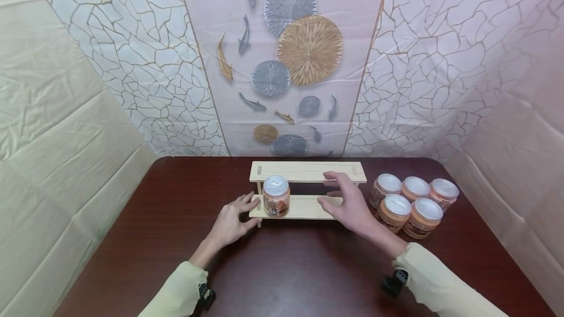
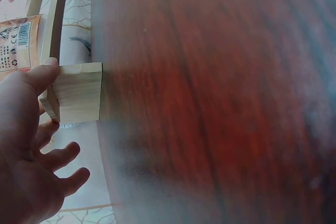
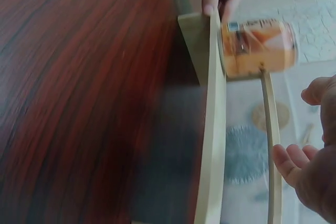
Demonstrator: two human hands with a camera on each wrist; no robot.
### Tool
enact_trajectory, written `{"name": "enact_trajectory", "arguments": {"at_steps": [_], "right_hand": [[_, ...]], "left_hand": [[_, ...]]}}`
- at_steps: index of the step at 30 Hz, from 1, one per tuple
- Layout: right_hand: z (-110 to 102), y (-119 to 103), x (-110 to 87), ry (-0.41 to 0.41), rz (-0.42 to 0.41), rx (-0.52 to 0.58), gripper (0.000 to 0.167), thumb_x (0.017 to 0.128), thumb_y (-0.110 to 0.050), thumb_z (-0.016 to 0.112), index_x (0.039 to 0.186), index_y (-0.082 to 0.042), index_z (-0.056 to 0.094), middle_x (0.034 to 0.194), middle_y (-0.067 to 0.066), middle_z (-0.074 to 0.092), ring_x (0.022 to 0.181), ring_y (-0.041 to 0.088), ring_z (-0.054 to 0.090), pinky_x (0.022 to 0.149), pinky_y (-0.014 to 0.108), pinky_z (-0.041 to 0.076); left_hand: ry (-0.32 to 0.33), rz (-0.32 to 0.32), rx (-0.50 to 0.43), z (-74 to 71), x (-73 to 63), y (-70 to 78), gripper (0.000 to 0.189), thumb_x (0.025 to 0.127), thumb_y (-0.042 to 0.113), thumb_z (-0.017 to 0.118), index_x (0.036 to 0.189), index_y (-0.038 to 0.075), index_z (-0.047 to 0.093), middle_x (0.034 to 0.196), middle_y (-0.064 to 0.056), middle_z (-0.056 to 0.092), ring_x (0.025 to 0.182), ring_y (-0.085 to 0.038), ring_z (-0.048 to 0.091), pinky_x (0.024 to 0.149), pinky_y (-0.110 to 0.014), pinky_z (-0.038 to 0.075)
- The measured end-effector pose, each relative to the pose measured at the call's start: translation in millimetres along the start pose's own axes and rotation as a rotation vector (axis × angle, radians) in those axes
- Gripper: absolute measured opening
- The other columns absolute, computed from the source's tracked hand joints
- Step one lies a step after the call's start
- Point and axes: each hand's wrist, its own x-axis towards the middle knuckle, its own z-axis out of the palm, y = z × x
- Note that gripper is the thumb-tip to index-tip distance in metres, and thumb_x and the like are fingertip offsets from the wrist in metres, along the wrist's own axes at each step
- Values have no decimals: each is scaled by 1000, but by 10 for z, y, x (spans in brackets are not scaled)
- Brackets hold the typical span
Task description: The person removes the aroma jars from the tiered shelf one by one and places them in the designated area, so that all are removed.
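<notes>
A two-step wooden rack [image 1: 308,208] stands on the table, its lower board in front of the higher one. One jar [image 1: 276,196] with a white lid and orange label sits upright at the left of the lower board. My left hand [image 1: 232,219] pinches that board's left end, the thumb [image 2: 43,75] at its front edge and other fingers spread beyond the end. My right hand [image 1: 348,203] hovers over the rack's right part, fingers apart and nothing between them. In the right wrist view the jar [image 3: 260,49] stands away from the right fingers [image 3: 294,161].
Several similar lidded jars [image 1: 414,187] stand grouped on the table right of the rack, close to my right forearm. The dark red wooden table [image 1: 282,268] ends at a patterned cloth backdrop [image 1: 282,111], with pale cloth walls [image 1: 66,160] at both sides.
</notes>
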Motion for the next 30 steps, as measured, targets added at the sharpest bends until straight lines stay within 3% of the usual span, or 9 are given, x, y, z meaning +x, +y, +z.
{"name": "enact_trajectory", "arguments": {"at_steps": [9,16,30], "right_hand": [[311,-63,72,-64,82,126,61,78,12,78,132,13,49,131,30,51,113,44,59,84,49,55],[503,-99,100,-79,119,166,63,78,11,79,133,10,49,131,27,53,113,42,59,87,52,53],[786,-144,136,-66,151,175,77,75,3,86,140,5,45,120,18,59,112,34,59,87,47,54]], "left_hand": [[1,-2,-3,6,5,0,52,82,21,83,128,2,68,139,-21,56,125,-47,52,98,-61,43],[3,4,-3,2,2,0,52,82,22,84,128,3,68,139,-21,56,125,-47,53,97,-62,43],[0,-6,3,-1,7,13,51,82,21,83,128,3,69,139,-19,56,125,-46,53,98,-60,43]]}}
